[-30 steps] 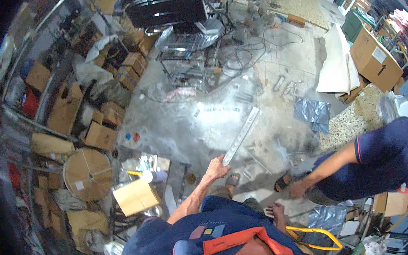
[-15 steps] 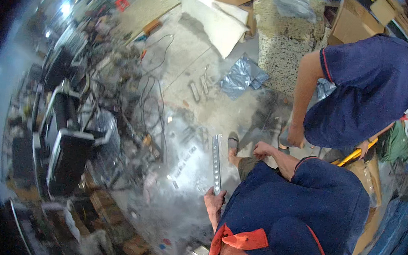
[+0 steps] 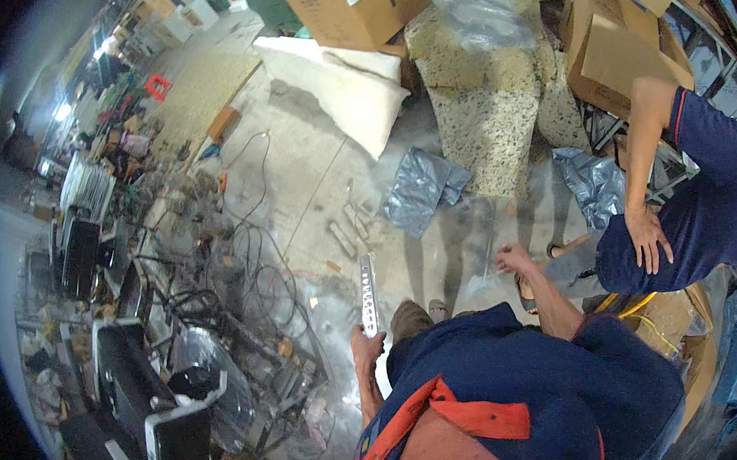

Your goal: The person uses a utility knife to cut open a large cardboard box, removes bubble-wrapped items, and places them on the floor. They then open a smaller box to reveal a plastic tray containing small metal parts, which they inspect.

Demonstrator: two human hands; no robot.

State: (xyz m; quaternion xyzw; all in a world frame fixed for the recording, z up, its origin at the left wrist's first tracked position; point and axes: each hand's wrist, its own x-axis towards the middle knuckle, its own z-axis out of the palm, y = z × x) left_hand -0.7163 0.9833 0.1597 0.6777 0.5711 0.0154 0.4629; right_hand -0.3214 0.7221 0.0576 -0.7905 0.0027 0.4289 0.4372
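My left hand (image 3: pixel 367 344) is closed round the near end of a long, flat perforated metal strip (image 3: pixel 368 296). The strip has a row of holes and points away from me above the floor. My right hand (image 3: pixel 516 260) hangs in front of my body, its fingers curled in, with nothing visible in them. To my right stands a co-worker in a dark blue shirt with red trim. That person's hand (image 3: pixel 646 237) lies with fingers spread against their dark clothing.
Exercise-machine-like black padded parts (image 3: pixel 180 433), cables (image 3: pixel 252 255) and scrap crowd the left. Ahead lie white padding (image 3: pixel 337 87), a speckled foam sheet (image 3: pixel 482 135), a grey plastic bag (image 3: pixel 420 191) and cartons (image 3: pixel 357 6). Yellow tubing (image 3: pixel 638 304) lies at the right.
My view has shifted, showing more of the cartons ahead. The strip stays in my left hand. The co-worker's hand has gone from curled to spread, and they appear farther right.
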